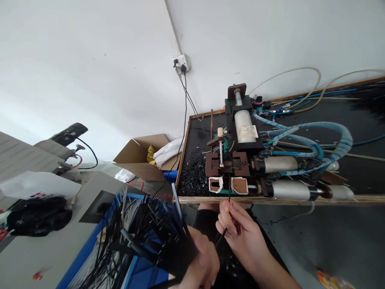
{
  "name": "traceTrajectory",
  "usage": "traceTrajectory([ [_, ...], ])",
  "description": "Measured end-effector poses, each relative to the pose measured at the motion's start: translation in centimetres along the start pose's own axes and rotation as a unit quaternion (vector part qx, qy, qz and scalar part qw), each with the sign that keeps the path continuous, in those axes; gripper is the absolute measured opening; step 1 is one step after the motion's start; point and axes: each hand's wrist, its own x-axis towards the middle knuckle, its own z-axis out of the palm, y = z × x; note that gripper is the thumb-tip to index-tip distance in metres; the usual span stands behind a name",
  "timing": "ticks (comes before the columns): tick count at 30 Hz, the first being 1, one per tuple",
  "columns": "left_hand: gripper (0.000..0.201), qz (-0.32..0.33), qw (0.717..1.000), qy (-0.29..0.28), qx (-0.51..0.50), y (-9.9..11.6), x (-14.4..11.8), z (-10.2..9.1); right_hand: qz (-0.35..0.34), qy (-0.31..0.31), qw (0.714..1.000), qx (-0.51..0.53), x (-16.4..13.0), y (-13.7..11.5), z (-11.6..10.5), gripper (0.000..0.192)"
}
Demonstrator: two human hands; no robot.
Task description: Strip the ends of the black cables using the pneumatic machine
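Nearest the camera, the left hand (pixel 200 263) is closed in a fist around a thick bundle of black wires (pixel 141 233), whose ends fan out to the left of the small pneumatic machine (pixel 237 160) and below its level. The grip sits at one end of the bundle, so the loose strands could slip out or snag on each other if the fist slackens.

Just to the right of it, the right hand (pixel 240 233) pinches a single black wire (pixel 227 208) between thumb and forefinger, the other fingers curled narrow. The wire runs up from the fingertips toward the front of the machine, its tip at the gap between the two white-edged brown blocks (pixel 230 185). Because the wire is thin and flexible, it could bend or miss the gap and go in crooked; the fingertips are also near the machine's front edge, and in my judgement that is the main hazard if the jaws close while the hand is this close.

Left of the machine, a heap of black offcuts (pixel 194 172) covers the tray (pixel 185 152); stray bits might foul the slot. Behind and right of the machine, blue air hoses (pixel 315 140) loop loosely, and could catch on anything that moves there.
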Motion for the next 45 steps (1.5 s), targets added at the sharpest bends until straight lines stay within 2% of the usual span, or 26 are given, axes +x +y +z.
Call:
traceTrajectory([
  [2, 0.006, -0.028, 0.999, 0.041, 0.009, 0.26, -0.15, 0.34, -0.004, 0.000, 1.000, -0.002, -0.11, 0.06, 0.01, 0.017],
  [5, 0.005, -0.043, 0.997, 0.056, 0.006, 0.57, -0.31, 0.85, -0.006, 0.002, 1.000, -0.003, -0.20, 0.04, 0.00, 0.017],
  [20, 0.004, -0.057, 0.997, 0.057, 0.010, 0.52, -0.38, 0.73, -0.020, -0.004, 1.000, 0.007, -0.47, -0.03, -0.11, 0.021],
  [37, 0.008, -0.058, 0.996, 0.062, 0.016, 0.48, -0.47, 0.85, -0.021, 0.011, 1.000, -0.005, -0.32, -0.06, -0.18, 0.016],
  [45, 0.010, -0.077, 0.992, 0.094, 0.021, 0.43, -0.68, 0.91, -0.015, 0.006, 1.000, -0.018, -0.22, 0.02, -0.15, 0.017],
])
